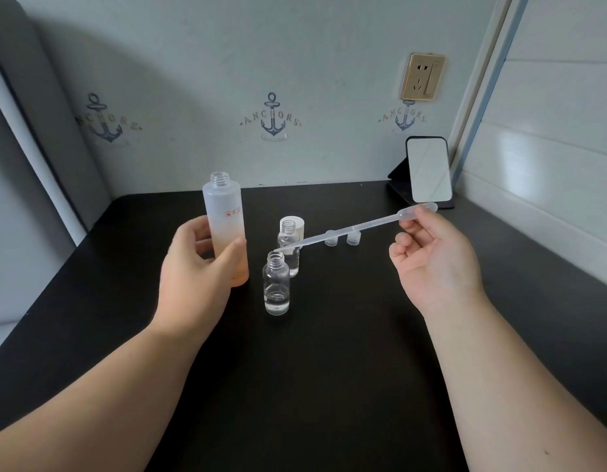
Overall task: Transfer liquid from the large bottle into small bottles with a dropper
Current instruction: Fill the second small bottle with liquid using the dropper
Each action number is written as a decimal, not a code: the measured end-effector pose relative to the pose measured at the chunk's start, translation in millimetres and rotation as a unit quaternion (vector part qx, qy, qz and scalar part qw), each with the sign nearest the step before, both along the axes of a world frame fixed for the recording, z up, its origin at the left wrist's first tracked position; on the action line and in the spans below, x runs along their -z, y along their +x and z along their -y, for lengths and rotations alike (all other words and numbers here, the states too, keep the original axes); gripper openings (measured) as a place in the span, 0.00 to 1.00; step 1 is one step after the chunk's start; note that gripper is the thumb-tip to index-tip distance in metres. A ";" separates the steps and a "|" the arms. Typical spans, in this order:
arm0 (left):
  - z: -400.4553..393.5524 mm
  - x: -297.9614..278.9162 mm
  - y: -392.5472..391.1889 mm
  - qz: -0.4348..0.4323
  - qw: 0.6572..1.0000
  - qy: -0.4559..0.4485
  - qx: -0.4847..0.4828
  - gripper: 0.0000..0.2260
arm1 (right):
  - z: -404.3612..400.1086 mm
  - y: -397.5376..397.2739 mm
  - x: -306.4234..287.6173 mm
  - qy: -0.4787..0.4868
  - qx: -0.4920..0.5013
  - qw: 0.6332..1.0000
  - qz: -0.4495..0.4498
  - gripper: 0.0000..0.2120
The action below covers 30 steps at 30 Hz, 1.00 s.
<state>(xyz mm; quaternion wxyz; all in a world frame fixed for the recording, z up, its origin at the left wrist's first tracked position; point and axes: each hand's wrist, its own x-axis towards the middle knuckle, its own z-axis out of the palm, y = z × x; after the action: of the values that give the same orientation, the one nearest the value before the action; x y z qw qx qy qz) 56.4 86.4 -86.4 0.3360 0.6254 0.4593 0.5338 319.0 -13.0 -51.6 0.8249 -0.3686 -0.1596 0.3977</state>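
Observation:
A tall frosted bottle (pixel 226 219) fading to orange stands uncapped on the black table (pixel 329 369). My left hand (pixel 193 267) grips its lower half. Right of it stand two small clear bottles without caps: the nearer one (pixel 276 287) holds a little clear liquid, and the farther one (pixel 289 248) is just behind it. My right hand (pixel 434 257) pinches the bulb of a long translucent dropper (pixel 356 228). The dropper slants down to the left, and its tip hovers just above the nearer bottle's mouth.
A white cap (pixel 297 223) stands behind the farther small bottle. Two small clear caps (pixel 342 238) lie further right. A small mirror (pixel 428 169) on a black stand leans at the back right corner. Walls close the table at the back and right.

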 end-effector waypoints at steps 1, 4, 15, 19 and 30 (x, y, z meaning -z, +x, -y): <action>2.1 -1.8 -2.0 0.010 1.000 0.018 -0.019 0.22 | -0.1 -0.2 -0.2 -0.002 0.001 1.000 -0.002 0.13; 10.7 -6.5 -7.4 0.011 0.992 0.104 -0.066 0.17 | -0.6 0.0 0.1 -0.002 0.002 1.000 -0.004 0.13; 24.9 -2.1 3.4 -0.182 0.968 0.105 0.135 0.16 | 0.8 -0.4 -1.8 -0.007 0.009 1.000 0.003 0.12; 22.9 -0.9 5.7 -0.244 0.952 0.089 0.159 0.08 | 0.1 0.4 -1.9 -0.010 0.015 1.000 0.003 0.07; 22.6 -0.3 4.3 -0.244 0.954 0.110 0.133 0.06 | -1.0 2.4 0.5 -0.004 0.023 1.000 0.015 0.05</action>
<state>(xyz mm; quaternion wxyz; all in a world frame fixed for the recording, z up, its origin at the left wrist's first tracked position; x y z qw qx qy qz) 60.7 63.7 -86.1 0.2111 0.8253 0.3782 0.3623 321.4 -12.0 -52.1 0.8297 -0.3819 -0.1618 0.3737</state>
